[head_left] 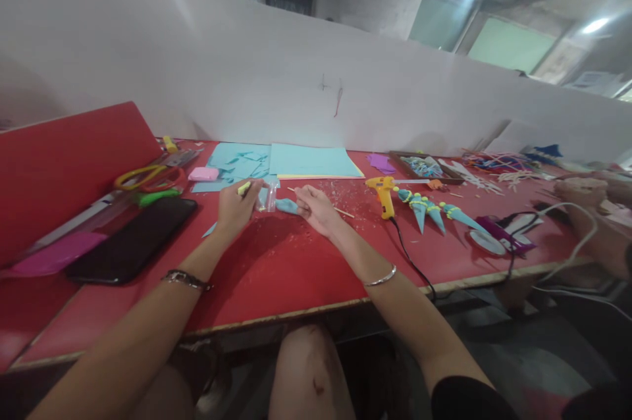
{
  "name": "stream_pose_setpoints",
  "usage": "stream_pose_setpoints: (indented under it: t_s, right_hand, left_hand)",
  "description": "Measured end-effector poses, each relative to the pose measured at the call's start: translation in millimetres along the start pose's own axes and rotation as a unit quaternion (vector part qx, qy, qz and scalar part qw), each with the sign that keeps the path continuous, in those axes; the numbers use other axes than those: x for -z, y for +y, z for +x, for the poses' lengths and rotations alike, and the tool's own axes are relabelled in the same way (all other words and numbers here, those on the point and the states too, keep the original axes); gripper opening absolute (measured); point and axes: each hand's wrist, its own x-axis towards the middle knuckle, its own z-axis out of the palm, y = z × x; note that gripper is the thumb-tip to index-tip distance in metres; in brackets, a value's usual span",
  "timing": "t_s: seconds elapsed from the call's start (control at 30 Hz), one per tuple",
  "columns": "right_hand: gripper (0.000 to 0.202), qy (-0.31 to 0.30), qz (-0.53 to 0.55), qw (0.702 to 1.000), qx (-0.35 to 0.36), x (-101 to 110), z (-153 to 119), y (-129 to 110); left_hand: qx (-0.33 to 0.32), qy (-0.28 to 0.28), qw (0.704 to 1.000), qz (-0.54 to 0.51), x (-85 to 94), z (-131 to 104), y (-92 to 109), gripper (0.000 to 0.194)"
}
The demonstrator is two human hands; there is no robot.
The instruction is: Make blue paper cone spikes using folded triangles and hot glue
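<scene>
My left hand (237, 206) is closed around a small yellow piece (243, 188), which shows between its fingers; its kind is unclear. Touching or just beside those fingertips is a small clear plastic bag (270, 197). A light blue piece (286, 206) lies between my two hands, partly hidden by the right one. My right hand (318, 209) is pinched on a thin wooden stick (345, 212), whose ends show on both sides of the fingers. Light blue sheets (311, 162) and cut blue scraps (241, 162) lie beyond my hands.
Right of my hands stands a yellow glue gun (382, 195) with a black cord, beside blue cones with yellow trim (419, 209). A tray (447, 176) of bits is behind. At left are a black phone (133, 239) and scissors (141, 178). Another person's hands (580, 193) are far right.
</scene>
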Motion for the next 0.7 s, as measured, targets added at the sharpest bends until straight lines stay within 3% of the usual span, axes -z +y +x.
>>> stream_pose_setpoints:
  t_s: [0.3, 0.53, 0.7]
  right_hand:
    - [0.006, -0.011, 0.03, 0.999, -0.02, 2.8, 3.6, -0.7]
    - [0.007, -0.009, 0.038, 0.998, -0.059, 0.4, 2.6, -6.5]
    - [0.026, -0.006, 0.05, 0.996, -0.079, 0.4, 2.1, -5.4]
  left_hand:
    - [0.003, 0.0, 1.0, -0.001, 0.2, -0.1, 1.2, 0.033]
    - [-0.003, 0.004, 1.0, 0.005, -0.4, 0.1, 0.1, 0.036]
    - [0.0, 0.002, 1.0, 0.011, 0.1, 1.0, -0.3, 0.034]
